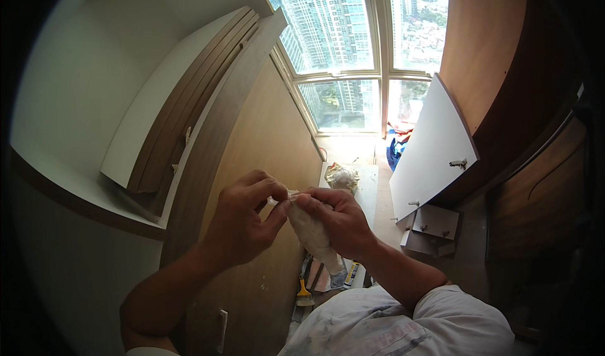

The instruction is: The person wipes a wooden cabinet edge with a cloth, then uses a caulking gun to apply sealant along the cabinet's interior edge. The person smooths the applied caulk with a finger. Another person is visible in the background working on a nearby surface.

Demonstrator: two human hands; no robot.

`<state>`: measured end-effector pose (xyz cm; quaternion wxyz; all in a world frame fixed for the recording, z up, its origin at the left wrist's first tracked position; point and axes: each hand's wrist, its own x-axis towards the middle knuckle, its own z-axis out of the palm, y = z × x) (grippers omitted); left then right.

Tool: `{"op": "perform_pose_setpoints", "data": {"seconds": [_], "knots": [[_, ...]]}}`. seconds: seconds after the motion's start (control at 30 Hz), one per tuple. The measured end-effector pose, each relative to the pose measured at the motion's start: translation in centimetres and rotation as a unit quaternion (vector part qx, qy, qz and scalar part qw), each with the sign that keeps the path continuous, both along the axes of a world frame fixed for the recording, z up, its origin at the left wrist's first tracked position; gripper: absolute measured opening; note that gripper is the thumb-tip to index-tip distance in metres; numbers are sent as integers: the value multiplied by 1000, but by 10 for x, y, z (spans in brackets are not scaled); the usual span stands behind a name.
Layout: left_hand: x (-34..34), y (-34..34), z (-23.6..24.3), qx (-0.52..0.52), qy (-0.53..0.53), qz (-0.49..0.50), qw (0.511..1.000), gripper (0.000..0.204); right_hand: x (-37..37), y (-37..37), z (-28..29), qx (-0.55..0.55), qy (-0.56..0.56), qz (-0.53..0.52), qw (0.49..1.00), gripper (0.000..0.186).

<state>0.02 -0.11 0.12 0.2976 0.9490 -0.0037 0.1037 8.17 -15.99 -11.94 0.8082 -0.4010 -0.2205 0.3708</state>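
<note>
In front of my chest, both hands meet at the top end of a long whitish bundle (310,229), a limp cloth or bag with small dark specks; I cannot tell which. My left hand (242,220) pinches a bit of its tip between thumb and fingers. Closed around the upper part, my right hand (342,220) has its thumb along the top, close to the left fingertips. The bundle's lower end hangs down past my right wrist, and its far side is hidden by that hand.
A wood-toned panel (271,142) with a handle lies left of me. Stacked boards (189,97) lean on a shelf. A yellow-handled brush (304,293) and other tools lie below my hands. A clear bag (342,177) sits ahead, before the window. White door panels (435,148) with hinges stand right.
</note>
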Motion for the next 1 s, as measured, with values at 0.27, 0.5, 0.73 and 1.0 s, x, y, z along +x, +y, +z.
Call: {"op": "perform_pose_setpoints", "data": {"seconds": [0.27, 0.5, 0.73, 1.0], "knots": [[4, 10, 4, -123, 42, 91, 987, 12, 0, -2, -1, -21, 31, 24, 999, 32], [0, -3, 9, 12, 22, -12, 1000, 7, 3, -3, 1, -1, 26, 23, 999, 31], [1, -2, 7, 58, 5, -29, 998, 11, 5, -2, -4, 20, 33, 26, 999, 31], [-2, 2, -6, 151, -28, -43, 987, 13, -5, 5, -1, -24, -49, -30, 998, 31]]}}
